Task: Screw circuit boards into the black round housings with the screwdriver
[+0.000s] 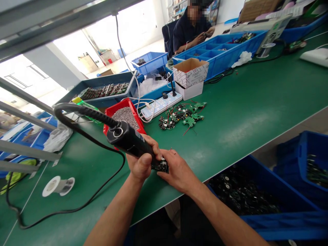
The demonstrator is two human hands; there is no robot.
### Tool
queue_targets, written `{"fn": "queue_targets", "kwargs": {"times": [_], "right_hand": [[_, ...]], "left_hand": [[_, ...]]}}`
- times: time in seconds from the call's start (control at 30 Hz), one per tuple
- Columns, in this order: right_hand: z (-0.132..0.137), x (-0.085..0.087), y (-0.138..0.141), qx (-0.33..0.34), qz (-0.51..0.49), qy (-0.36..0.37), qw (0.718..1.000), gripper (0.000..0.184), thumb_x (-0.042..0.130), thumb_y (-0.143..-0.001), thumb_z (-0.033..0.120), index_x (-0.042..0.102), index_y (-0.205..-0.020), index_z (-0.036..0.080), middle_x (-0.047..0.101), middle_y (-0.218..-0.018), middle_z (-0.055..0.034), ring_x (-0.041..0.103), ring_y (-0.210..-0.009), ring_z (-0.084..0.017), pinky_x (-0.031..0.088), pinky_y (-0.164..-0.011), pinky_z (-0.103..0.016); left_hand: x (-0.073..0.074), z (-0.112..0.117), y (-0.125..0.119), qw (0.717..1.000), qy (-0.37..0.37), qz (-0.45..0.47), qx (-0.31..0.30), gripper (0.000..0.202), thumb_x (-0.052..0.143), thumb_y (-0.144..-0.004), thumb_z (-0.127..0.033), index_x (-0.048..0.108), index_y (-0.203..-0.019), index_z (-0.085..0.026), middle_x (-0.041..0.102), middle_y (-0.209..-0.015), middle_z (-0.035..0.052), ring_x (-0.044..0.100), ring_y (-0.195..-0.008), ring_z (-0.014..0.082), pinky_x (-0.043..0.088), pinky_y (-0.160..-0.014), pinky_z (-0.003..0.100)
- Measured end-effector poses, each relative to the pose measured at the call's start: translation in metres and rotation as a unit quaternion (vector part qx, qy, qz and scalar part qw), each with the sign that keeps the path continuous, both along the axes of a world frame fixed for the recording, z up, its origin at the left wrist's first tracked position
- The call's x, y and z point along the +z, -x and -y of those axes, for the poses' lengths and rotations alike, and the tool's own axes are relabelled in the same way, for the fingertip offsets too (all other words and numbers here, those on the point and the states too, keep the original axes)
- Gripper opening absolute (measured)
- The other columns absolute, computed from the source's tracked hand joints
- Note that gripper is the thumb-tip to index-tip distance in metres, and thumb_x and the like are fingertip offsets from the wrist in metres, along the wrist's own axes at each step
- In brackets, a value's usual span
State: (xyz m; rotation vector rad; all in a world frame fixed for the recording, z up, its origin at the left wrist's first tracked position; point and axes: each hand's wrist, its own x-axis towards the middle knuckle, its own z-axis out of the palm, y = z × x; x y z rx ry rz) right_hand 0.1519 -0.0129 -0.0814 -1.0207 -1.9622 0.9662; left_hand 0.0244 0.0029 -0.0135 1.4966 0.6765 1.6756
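My left hand (139, 160) is wrapped round a black corded electric screwdriver (130, 138), which slants with its cord end up to the left. Its lower end points at a small circuit board assembly (162, 165) close to the table's front edge. The fingers of my right hand (178, 169) are closed on that assembly from the right. The screwdriver's tip is hidden behind my hands. Just beyond them stands a red bin (141, 127) of small metal screws (125, 116). Several green circuit boards (191, 119) with red wires lie in a pile farther back.
A white power strip (161, 105) and an open carton (191, 77) stand behind the boards. The screwdriver's black cable (87, 205) loops across the left side near a wire spool (52, 186). Blue bins (279, 218) sit below the right edge. Another person (191, 30) sits opposite.
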Motion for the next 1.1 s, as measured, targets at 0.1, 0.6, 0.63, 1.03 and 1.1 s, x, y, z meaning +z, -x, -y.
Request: {"fn": "queue_targets", "kwargs": {"times": [0.1, 0.6, 0.63, 1.03, 1.1], "right_hand": [[-0.001, 0.001, -0.001, 0.002, -0.001, -0.003, 1.000, 0.055, 0.076, -0.070, 0.009, 0.054, -0.117, 0.024, 0.062, -0.108, -0.0028, 0.052, -0.103, -0.025, 0.046, -0.091, -0.040], [0.001, -0.002, -0.002, 0.001, -0.003, -0.010, 1.000, 0.064, 0.079, -0.070, 0.012, 0.051, -0.125, 0.025, 0.062, -0.114, -0.0041, 0.052, -0.107, -0.024, 0.045, -0.094, -0.040], [0.000, -0.001, -0.002, 0.002, -0.003, -0.009, 1.000, 0.063, 0.078, -0.070, 0.012, 0.051, -0.125, 0.025, 0.062, -0.114, -0.0040, 0.052, -0.107, -0.024, 0.045, -0.094, -0.040], [0.000, -0.003, -0.002, 0.005, -0.007, -0.011, 1.000, 0.061, 0.078, -0.070, 0.011, 0.052, -0.123, 0.025, 0.062, -0.114, -0.0036, 0.052, -0.107, -0.024, 0.046, -0.093, -0.040], [0.000, -0.002, -0.002, 0.005, -0.009, -0.016, 1.000, 0.060, 0.077, -0.070, 0.011, 0.052, -0.122, 0.025, 0.062, -0.113, -0.0033, 0.052, -0.106, -0.024, 0.045, -0.095, -0.041]], "left_hand": [[0.001, 0.000, 0.000, 1.000, 0.007, -0.007, -0.003, 0.041, 0.070, -0.078, -0.055, 0.058, -0.088, -0.017, 0.056, -0.067, -0.0005, 0.056, -0.046, 0.0115, 0.047, -0.043, 0.024], [0.009, -0.005, 0.001, 0.999, 0.010, 0.025, 0.033, 0.044, 0.065, -0.079, -0.060, 0.055, -0.088, -0.018, 0.055, -0.064, -0.0029, 0.056, -0.044, 0.0121, 0.051, -0.043, 0.026], [0.009, -0.005, 0.001, 0.999, 0.011, 0.025, 0.033, 0.044, 0.066, -0.078, -0.059, 0.055, -0.088, -0.018, 0.055, -0.064, -0.0029, 0.056, -0.044, 0.0120, 0.051, -0.043, 0.026], [0.007, -0.005, 0.002, 0.999, 0.014, 0.026, 0.022, 0.044, 0.066, -0.078, -0.059, 0.055, -0.089, -0.018, 0.055, -0.065, -0.0025, 0.055, -0.044, 0.0121, 0.050, -0.042, 0.027], [0.007, -0.005, -0.001, 0.999, 0.023, 0.022, 0.026, 0.044, 0.068, -0.077, -0.058, 0.055, -0.088, -0.018, 0.054, -0.064, -0.0027, 0.055, -0.044, 0.0116, 0.050, -0.042, 0.026]]}}
